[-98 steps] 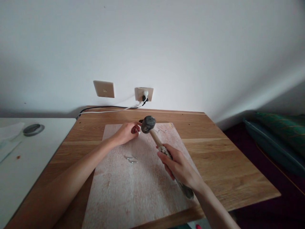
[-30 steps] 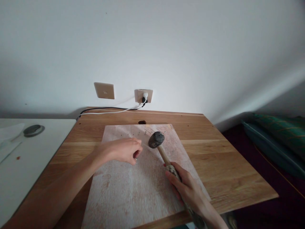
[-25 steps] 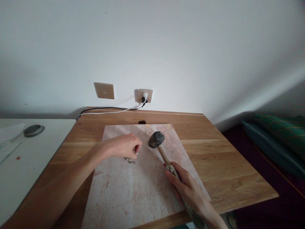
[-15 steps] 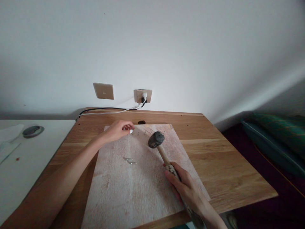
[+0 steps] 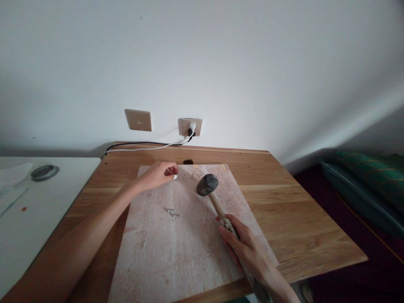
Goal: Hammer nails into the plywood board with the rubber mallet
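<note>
My right hand [image 5: 241, 242] is wrapped round the handle of a rubber mallet [image 5: 207, 185]. The mallet's dark head hovers above or rests near the far part of a pale wooden board [image 5: 151, 248]; I cannot tell whether it touches. At the board's far edge my left hand [image 5: 162, 171] has its fingers curled and pinched together; what they hold, if anything, is hidden. Something white shows at the thumb tip. Several thin nails [image 5: 192, 176] stand in a row between the left hand and the mallet head. Loose nails [image 5: 172, 213] lie on the middle of the board.
The board lies on a brown wooden table [image 5: 268, 210] against a wall. Cables [image 5: 142, 145] run along its back to a wall socket [image 5: 190, 127]. A white table [image 5: 38, 210] with a grey round object [image 5: 44, 173] adjoins at left. Cushions [image 5: 362, 193] lie at right.
My left fingers have curled slightly more and shifted a little at the same spot. The mallet and right hand have stayed almost still.
</note>
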A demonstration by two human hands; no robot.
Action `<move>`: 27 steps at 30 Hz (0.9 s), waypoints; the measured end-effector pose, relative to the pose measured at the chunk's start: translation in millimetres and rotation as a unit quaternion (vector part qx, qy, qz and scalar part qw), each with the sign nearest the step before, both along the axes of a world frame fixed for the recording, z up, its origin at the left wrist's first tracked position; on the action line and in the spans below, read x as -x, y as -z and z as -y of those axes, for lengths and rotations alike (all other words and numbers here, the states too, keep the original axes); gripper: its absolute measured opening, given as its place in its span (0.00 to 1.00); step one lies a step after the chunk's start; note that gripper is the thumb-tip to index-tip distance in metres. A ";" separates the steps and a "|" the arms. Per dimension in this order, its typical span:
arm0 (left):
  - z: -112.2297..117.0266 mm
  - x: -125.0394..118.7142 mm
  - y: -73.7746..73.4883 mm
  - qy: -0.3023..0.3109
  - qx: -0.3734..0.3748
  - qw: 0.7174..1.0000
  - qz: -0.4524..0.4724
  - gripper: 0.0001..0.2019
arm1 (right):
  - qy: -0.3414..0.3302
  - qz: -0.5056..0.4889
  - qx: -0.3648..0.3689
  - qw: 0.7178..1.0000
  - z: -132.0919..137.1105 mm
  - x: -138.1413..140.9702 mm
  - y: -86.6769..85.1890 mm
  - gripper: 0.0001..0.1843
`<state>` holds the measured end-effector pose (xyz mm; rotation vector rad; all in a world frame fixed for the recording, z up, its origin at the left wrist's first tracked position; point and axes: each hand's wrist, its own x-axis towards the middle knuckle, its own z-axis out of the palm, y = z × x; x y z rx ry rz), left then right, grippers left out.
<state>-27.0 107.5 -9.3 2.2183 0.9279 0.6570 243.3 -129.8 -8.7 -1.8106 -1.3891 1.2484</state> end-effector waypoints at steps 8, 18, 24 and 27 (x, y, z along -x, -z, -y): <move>1.6 -1.9 5.0 0.005 -0.010 1.000 -0.005 0.02 | 0.003 -0.012 0.008 1.000 -0.9 0.1 0.8 0.25; 1.5 -2.8 10.8 -0.015 0.008 0.999 0.030 0.04 | -0.004 -0.016 -0.027 1.000 -11.8 11.7 -10.1 0.23; -1.9 -1.1 15.3 -0.033 0.051 0.997 0.053 0.21 | -0.056 0.007 -0.061 0.997 -48.9 31.5 -30.7 0.17; -1.0 -1.3 13.4 -0.039 0.057 0.997 0.042 0.26 | -0.078 0.023 -0.062 0.995 -64.4 38.2 -32.0 0.14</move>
